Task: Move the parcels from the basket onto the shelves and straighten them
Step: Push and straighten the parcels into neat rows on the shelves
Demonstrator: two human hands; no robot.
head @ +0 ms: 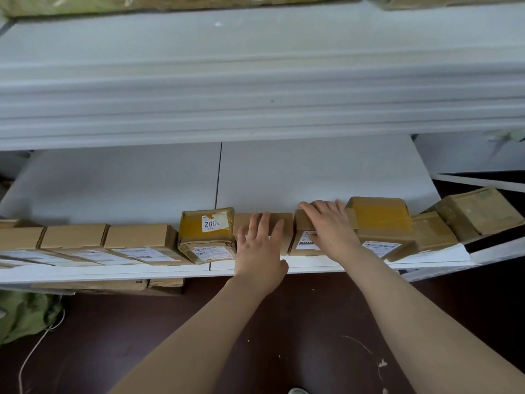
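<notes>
Two bare arms fill the lower half of the frame. The left forearm [181, 342] comes in from the bottom edge, left of centre. The right forearm [420, 322] comes in from the lower right corner and looks broader in the wide-angle view. Both are uncovered along all that shows, from wrist to frame edge. The left hand [260, 245] and right hand [332, 230], at mid-frame, are bare as well, their nails too blurred to make out. At the very bottom centre, a small, pale, rounded shape looks like the toe of a shoe [298, 391]
</notes>
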